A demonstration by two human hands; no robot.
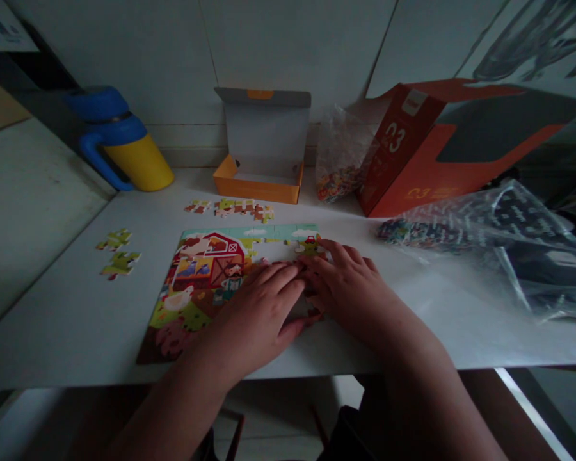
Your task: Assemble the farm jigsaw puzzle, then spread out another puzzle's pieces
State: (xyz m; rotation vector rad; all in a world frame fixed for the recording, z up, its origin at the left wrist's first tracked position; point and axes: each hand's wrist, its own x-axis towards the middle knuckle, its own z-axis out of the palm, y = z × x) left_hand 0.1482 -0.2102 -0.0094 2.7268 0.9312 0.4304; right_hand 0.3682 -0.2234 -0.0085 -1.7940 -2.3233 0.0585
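Note:
A partly assembled farm jigsaw puzzle (189, 282) lies flat on the white table, showing a red barn, a farmer, a hen and a pig. My left hand (269, 304) reaches over its right part, fingers bent together. From the other side my right hand (348, 275) meets it, fingers curled down at the puzzle's right edge. Between the fingertips a dark reddish puzzle piece (312, 282) shows in part; both hands appear closed on it. The fingers hide most of that area. Beyond the right fingertips a green section with a red tractor (310, 243) is visible.
Loose puzzle pieces lie left (120, 262) and behind (244, 207) the puzzle. At the back are a blue-and-yellow jug (141, 163), an open orange box (259, 189), a bag of pieces (338, 173) and a big red box (403, 150). Plastic bags (504, 224) cover the right side.

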